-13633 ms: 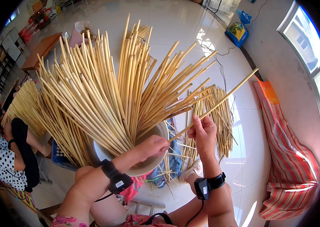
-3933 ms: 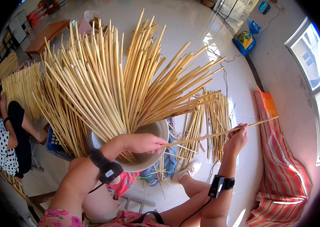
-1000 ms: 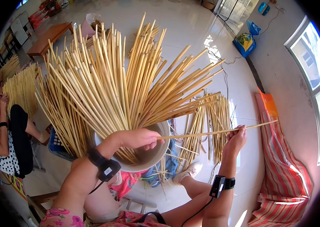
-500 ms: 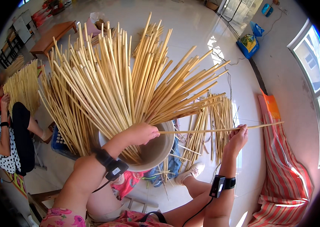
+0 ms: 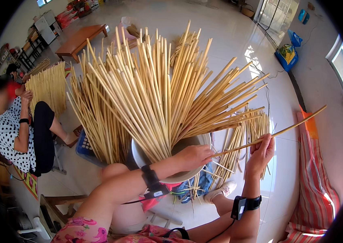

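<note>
Head view: pinching one straw-coloured, reed-like stalk (image 5: 293, 124) at its lower end with the left hand (image 5: 195, 157), over the right of the pale tub (image 5: 199, 141), and near mid-length with the right hand (image 5: 261, 149), beyond the tub's right rim. Best, probably, to keep both pinches light against snapping. Inside the tub: fanned stalks (image 5: 155, 101). Left of it: blue basket (image 5: 84, 146).
</note>
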Motion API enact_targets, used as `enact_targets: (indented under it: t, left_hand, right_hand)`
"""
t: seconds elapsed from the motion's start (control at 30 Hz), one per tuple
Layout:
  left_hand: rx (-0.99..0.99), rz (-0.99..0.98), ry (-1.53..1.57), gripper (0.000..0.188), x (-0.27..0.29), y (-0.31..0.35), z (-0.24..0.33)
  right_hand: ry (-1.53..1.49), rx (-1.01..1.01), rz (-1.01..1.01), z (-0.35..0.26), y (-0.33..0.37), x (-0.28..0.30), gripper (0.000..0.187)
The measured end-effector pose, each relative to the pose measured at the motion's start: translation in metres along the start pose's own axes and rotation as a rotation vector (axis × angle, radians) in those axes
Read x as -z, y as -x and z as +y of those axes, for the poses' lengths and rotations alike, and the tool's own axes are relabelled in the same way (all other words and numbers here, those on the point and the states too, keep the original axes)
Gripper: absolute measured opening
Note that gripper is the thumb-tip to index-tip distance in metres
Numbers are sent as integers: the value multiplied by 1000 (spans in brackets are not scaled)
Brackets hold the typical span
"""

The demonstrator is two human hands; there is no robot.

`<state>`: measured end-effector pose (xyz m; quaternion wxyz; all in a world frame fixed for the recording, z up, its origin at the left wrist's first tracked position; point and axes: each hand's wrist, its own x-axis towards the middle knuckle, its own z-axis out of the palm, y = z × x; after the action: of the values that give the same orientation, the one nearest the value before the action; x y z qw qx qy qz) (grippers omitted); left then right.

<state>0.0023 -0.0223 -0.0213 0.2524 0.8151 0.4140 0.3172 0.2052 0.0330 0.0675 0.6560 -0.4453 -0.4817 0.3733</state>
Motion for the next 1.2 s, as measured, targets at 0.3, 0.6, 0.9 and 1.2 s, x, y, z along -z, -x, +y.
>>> enact_targets:
  t: [0.3, 0.6, 0.9, 1.2]
  left_hand:
    - [242, 157, 49, 20, 62, -7, 2]
    - [620, 415, 123, 13, 219, 32, 42]
    - [644, 883, -264, 22, 307, 258, -64]
    - [1008, 798, -140, 20, 261, 313, -153]
  right_hand:
    - [84, 22, -17, -3, -6, -7, 35]
    - [51, 9, -63, -2, -7, -5, 35]
    - [106, 48, -161, 5, -4, -4, 37]
    - [182, 21, -224, 13, -2, -6, 38]
